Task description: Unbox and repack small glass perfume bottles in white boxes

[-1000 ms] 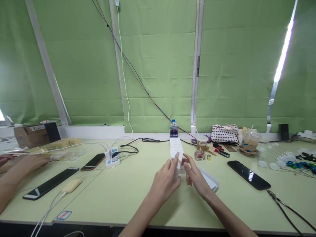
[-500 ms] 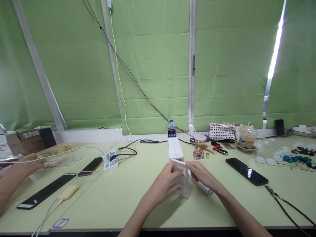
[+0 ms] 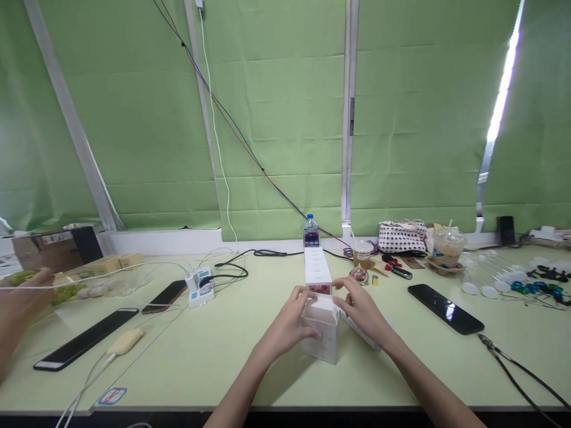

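On the table (image 3: pixel 232 368), left hand (image 3: pixel 286 324) grasps white carton (image 3: pixel 327 345), right hand (image 3: pixel 363 310), hold unclear, at its top: seemingly flap-folding, calling for steady support.

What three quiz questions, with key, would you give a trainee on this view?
1. What does the person's left hand hold?
2. True or false: the blue-capped bottle stands at the far end of the row of white cartons.
3. Which is nearest the pliers?
A. patterned pouch
B. power strip
C. black phone

Key:
1. A white box
2. True
3. C
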Demonstrator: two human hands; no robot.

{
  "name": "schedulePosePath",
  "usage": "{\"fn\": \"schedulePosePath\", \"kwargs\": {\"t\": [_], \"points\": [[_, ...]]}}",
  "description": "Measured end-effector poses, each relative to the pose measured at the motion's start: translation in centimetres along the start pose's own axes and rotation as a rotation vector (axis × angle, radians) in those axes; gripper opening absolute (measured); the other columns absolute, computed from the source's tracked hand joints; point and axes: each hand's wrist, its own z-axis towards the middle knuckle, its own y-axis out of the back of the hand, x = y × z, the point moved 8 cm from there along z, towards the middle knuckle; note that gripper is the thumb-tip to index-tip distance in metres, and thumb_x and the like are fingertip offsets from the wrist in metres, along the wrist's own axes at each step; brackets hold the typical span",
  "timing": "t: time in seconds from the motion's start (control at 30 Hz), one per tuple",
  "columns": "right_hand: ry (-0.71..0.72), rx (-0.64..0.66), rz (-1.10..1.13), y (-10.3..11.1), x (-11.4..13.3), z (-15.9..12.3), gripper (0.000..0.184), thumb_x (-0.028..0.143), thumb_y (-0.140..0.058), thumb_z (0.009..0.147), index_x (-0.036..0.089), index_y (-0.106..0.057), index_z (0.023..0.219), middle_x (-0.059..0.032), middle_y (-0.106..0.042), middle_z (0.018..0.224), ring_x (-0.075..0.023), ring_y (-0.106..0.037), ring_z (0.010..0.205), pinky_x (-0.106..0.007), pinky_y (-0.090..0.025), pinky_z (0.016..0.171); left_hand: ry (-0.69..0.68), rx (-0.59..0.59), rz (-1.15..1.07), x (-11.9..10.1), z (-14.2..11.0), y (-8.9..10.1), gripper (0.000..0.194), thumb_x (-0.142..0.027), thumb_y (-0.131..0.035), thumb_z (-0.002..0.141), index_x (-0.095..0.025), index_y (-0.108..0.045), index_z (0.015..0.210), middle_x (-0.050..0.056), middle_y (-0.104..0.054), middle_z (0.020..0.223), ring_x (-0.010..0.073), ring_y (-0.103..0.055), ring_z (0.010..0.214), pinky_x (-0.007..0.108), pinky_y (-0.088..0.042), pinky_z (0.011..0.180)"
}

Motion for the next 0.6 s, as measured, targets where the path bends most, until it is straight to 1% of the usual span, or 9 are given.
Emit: {"fn": "schedulePosePath", "kwargs": {"t": [0.03, 0.07, 0.13, 0.2, 0.27, 0.37, 0.43, 0.53, 0.6], "points": [[0.069, -0.02, -0.048, 0.1, 1.0, -0.1, 0.019, 0.03, -0.049, 0.086, 0.024, -0.06, 0.099, -0.0034, -0.058, 0.102, -0.0153, -0.057, 0.069, -0.03, -0.045, 0.066, 0.001, 0.01, -0.002, 0.0, -0.1, -0.2, 0.05, -0.017, -0.071, 0.062, -0.025, -0.053, 0.108, 0.002, -0.045, 0.114, 0.022, -0.051, 0.102, 0.03, -0.044, 0.084], [0.122, -0.014, -0.083, -0.1, 1.9, -0.3, 0.019, 0.027, -0.047, 0.087, 0.025, -0.062, 0.098, -0.0039, -0.057, 0.103, -0.017, -0.058, 0.075, -0.031, -0.045, 0.071, 0.001, 0.026, 0.0, 0.0, -0.1, -0.5, 0.051, -0.018, -0.072, 0.062, -0.025, -0.053, 0.109, 0.002, -0.045, 0.114, 0.022, -0.051, 0.102, 0.03, -0.044, 0.085], [0.155, 0.029, -0.138, -0.7, 2.9, -0.7, 0.022, 0.029, -0.043, 0.09, 0.025, -0.065, 0.09, -0.0045, -0.057, 0.098, -0.0195, -0.058, 0.082, -0.032, -0.044, 0.074, 0.008, 0.073, 0.014, 0.1, -0.3, -1.2, 0.051, -0.02, -0.071, 0.064, -0.026, -0.053, 0.111, 0.002, -0.045, 0.113, 0.0225, -0.052, 0.102, 0.031, -0.044, 0.085], [0.113, 0.042, -0.199, -1.0, 2.9, -1.0, 0.024, 0.036, -0.046, 0.089, 0.024, -0.066, 0.083, -0.0043, -0.057, 0.093, -0.0202, -0.058, 0.079, -0.033, -0.044, 0.072, 0.027, 0.113, 0.03, 0.4, -0.6, -1.8, 0.049, -0.021, -0.07, 0.065, -0.025, -0.053, 0.111, 0.003, -0.045, 0.113, 0.0229, -0.052, 0.102, 0.03, -0.045, 0.081], [0.057, 0.039, -0.253, -1.1, 2.3, -1.1, 0.026, 0.041, -0.049, 0.087, 0.023, -0.066, 0.078, -0.0038, -0.057, 0.09, -0.0199, -0.058, 0.074, -0.034, -0.043, 0.07, 0.04, 0.13, 0.04, 0.7, -0.7, -1.9, 0.047, -0.022, -0.069, 0.066, -0.025, -0.053, 0.109, 0.002, -0.045, 0.114, 0.0227, -0.053, 0.1, 0.028, -0.046, 0.076], [0.01, 0.075, -0.263, -1.1, 1.5, -1.1, 0.028, 0.04, -0.048, 0.087, 0.023, -0.065, 0.073, -0.0033, -0.058, 0.083, -0.0209, -0.058, 0.076, -0.034, -0.042, 0.071, 0.049, 0.14, 0.045, 1.0, -0.7, -1.8, 0.044, -0.024, -0.07, 0.065, -0.026, -0.054, 0.106, 0.001, -0.046, 0.111, 0.0204, -0.054, 0.094, 0.027, -0.045, 0.072], [-0.007, 0.125, -0.237, -1.1, 1.3, -1.2, 0.028, 0.041, -0.048, 0.087, 0.024, -0.066, 0.075, -0.0033, -0.06, 0.083, -0.0218, -0.058, 0.079, -0.034, -0.042, 0.07, 0.061, 0.139, 0.038, 1.2, -0.6, -1.6, 0.043, -0.025, -0.072, 0.063, -0.025, -0.055, 0.103, 0.0, -0.047, 0.108, 0.0195, -0.054, 0.091, 0.026, -0.045, 0.071], [-0.004, 0.169, -0.212, -1.2, 1.5, -1.4, 0.024, 0.045, -0.055, 0.082, 0.025, -0.068, 0.084, -0.0038, -0.062, 0.088, -0.0221, -0.057, 0.078, -0.033, -0.043, 0.068, 0.081, 0.096, 0.012, 1.5, -0.5, -1.4, 0.041, -0.023, -0.074, 0.06, -0.023, -0.057, 0.098, 0.001, -0.048, 0.104, 0.0191, -0.053, 0.089, 0.026, -0.045, 0.069], [0.007, 0.167, -0.182, -1.4, 1.7, -1.6, 0.019, 0.04, -0.055, 0.082, 0.025, -0.068, 0.084, -0.0033, -0.062, 0.088, -0.021, -0.057, 0.076, -0.032, -0.043, 0.066, 0.086, 0.055, -0.023, 1.8, -0.6, -1.4, 0.038, -0.021, -0.075, 0.059, -0.022, -0.058, 0.093, 0.001, -0.049, 0.101, 0.0189, -0.053, 0.089, 0.025, -0.046, 0.067]]}}
